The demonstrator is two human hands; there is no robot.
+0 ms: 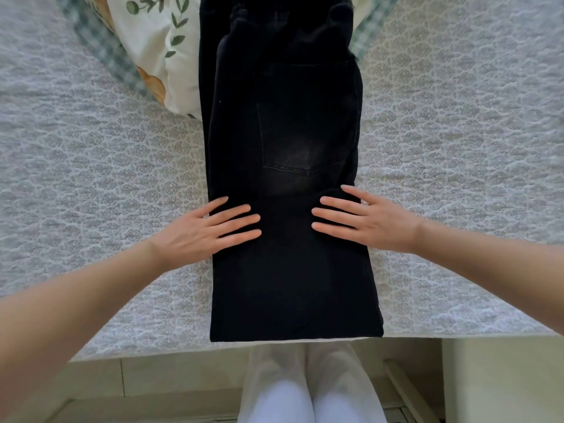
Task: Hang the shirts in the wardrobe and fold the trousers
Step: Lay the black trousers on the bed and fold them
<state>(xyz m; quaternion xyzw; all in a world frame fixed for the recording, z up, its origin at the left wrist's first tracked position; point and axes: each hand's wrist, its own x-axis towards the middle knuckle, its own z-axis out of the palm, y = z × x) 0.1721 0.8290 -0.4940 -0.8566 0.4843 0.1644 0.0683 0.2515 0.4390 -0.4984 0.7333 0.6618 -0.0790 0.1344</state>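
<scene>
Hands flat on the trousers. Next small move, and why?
Probably slide both hands to the hem and fold it up toward the waistband. The trousers lie flat on the bed, doubled lengthwise, left hand and right hand open on their middle; only the crosswise fold seems left.

The left forearm (76, 300) and right forearm (488, 257) are bare and reach forward from the lower corners, converging toward the middle. The left hand (195, 232) lies palm down, fingers (238, 219) straight and slightly spread, pointing right. The right hand (377, 221) mirrors it, palm down, fingers (334, 213) straight and fanned, pointing left. The two sets of fingertips face each other at about the same height, near but apart.
</scene>
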